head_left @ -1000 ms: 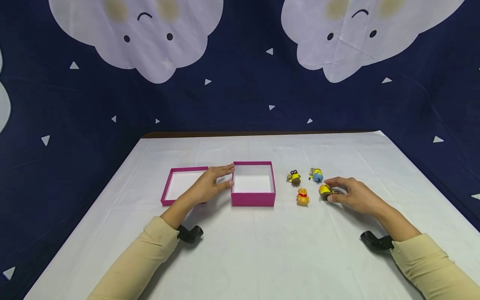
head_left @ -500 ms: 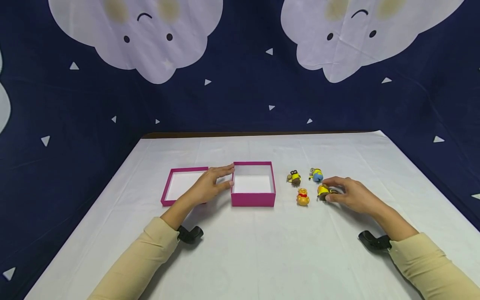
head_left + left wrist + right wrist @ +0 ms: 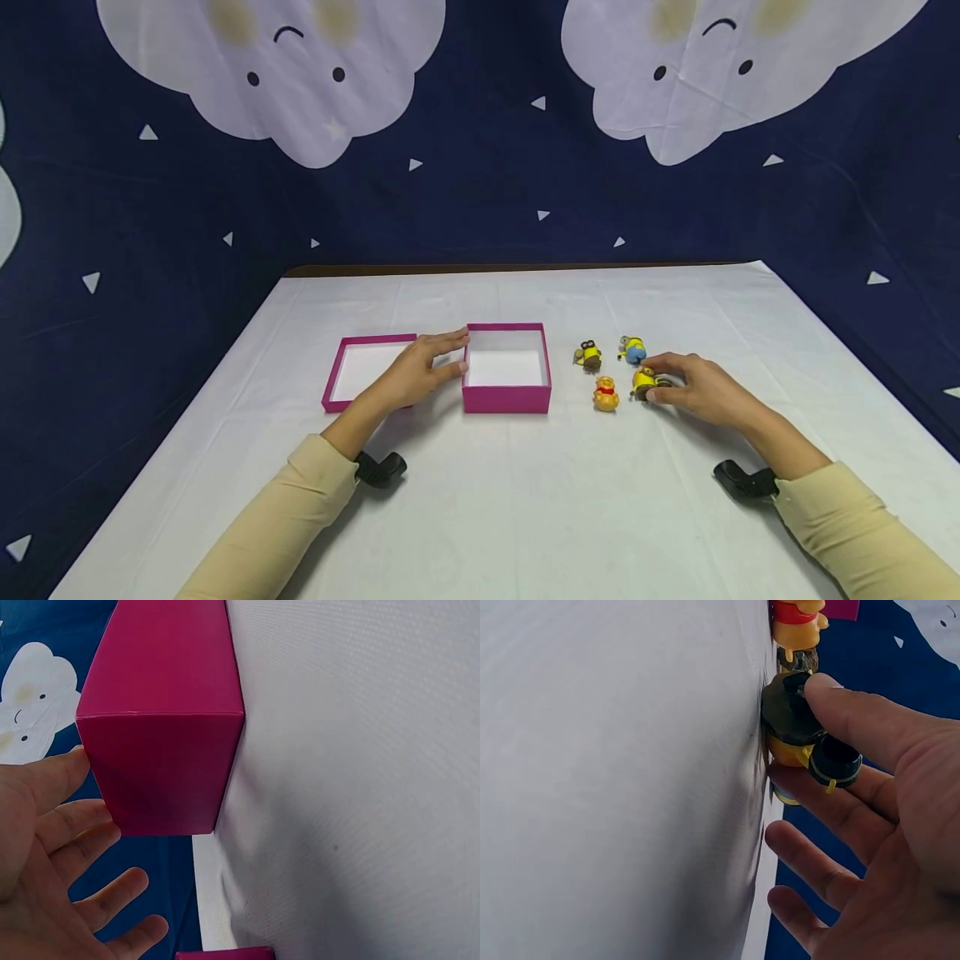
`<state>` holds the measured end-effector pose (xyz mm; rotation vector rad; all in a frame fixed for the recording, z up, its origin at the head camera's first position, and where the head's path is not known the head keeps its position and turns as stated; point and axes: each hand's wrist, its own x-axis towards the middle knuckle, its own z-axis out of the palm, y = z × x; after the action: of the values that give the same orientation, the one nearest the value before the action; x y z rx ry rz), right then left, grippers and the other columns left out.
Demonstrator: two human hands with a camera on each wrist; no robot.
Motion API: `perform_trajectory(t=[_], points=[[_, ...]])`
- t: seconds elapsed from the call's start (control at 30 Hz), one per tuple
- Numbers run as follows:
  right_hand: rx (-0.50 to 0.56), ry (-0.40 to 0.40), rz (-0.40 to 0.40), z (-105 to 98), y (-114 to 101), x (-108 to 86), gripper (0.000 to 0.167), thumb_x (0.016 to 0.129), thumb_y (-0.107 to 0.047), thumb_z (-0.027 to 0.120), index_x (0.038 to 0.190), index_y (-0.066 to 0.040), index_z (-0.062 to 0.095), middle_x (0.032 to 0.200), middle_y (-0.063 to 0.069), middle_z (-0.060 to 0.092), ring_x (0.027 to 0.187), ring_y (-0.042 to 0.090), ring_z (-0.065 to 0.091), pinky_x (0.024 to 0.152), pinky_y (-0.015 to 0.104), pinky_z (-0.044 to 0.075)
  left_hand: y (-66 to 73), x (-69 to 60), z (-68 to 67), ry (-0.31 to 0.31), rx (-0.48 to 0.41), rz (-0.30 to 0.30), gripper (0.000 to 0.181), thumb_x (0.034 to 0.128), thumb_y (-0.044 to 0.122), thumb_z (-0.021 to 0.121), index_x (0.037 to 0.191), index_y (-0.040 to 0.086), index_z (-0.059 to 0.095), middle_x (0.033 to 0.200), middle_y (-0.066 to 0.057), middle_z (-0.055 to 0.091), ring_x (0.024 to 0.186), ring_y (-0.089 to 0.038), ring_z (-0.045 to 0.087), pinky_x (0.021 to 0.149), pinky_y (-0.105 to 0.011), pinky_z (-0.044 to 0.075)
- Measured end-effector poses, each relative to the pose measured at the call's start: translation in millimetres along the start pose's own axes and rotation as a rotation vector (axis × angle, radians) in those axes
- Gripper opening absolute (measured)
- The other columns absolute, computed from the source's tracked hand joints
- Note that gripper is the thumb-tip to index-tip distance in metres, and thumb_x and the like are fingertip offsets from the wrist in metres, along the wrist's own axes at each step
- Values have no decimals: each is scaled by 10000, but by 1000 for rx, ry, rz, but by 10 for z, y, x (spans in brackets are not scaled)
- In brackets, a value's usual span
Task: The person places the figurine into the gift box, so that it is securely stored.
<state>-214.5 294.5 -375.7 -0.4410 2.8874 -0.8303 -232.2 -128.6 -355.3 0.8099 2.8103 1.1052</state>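
Observation:
My left hand rests its fingertips and thumb against the left wall of a magenta box with a white inside. In the left wrist view its fingers are spread and fairly straight at the box's corner. My right hand pinches a yellow and dark-brown minion figure between thumb and fingers, low at the white cloth. A black, cup-like part sticks out of this figure in the right wrist view. Close by stand a Winnie the Pooh figure, a blue-and-yellow minion and another brown-and-yellow minion.
A shallow magenta lid, inside up, lies left of the box, partly behind my left hand. White cloth covers the table. A dark blue curtain with clouds hangs behind the table's far edge.
My right hand has shifted slightly left with the minion, which has turned so that its front shows more and now stands nearer the Pooh figure. My left hand has stayed at the box.

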Motion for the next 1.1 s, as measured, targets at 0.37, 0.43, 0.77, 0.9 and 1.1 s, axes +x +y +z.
perform_trajectory(t=[0.37, 0.43, 0.77, 0.9, 1.1], points=[[28, 51, -51, -15, -154, -13, 556, 842, -409, 682, 1297, -117, 551, 1233, 175, 623, 1264, 428, 441, 974, 596, 363, 51, 12, -26, -18, 36, -15, 497, 915, 240, 614, 1373, 92, 491, 1479, -27, 426, 1401, -284, 346, 1173, -508, 194], [43, 59, -63, -11, -207, -13, 566, 837, -409, 687, 1294, -104, 552, 1232, 181, 623, 1272, 433, 436, 987, 605, 351, 56, 13, -26, -23, 38, -16, 496, 916, 238, 613, 1375, 95, 490, 1480, -23, 423, 1402, -280, 344, 1173, -511, 193], [95, 88, -93, 3, -537, 0, 552, 823, -427, 695, 1295, -174, 561, 1322, 148, 572, 1314, 403, 411, 1019, 613, 323, 46, 8, -29, -28, 45, -22, 501, 913, 238, 618, 1377, 105, 487, 1478, -19, 422, 1393, -295, 355, 1148, -497, 265], [133, 81, -95, 17, -656, 11, 561, 815, -438, 702, 1295, -184, 563, 1347, 125, 552, 1316, 381, 413, 1028, 621, 312, 50, 5, -28, -29, 49, -24, 501, 914, 243, 616, 1380, 111, 484, 1481, -10, 417, 1396, -292, 351, 1164, -499, 227], [179, 80, -109, 51, -796, 61, 552, 806, -445, 709, 1284, -204, 577, 1317, 59, 582, 1253, 306, 472, 1014, 584, 353, 56, -2, -33, -28, 50, -26, 501, 917, 247, 612, 1382, 111, 481, 1484, -6, 413, 1401, -291, 342, 1179, -511, 170]])
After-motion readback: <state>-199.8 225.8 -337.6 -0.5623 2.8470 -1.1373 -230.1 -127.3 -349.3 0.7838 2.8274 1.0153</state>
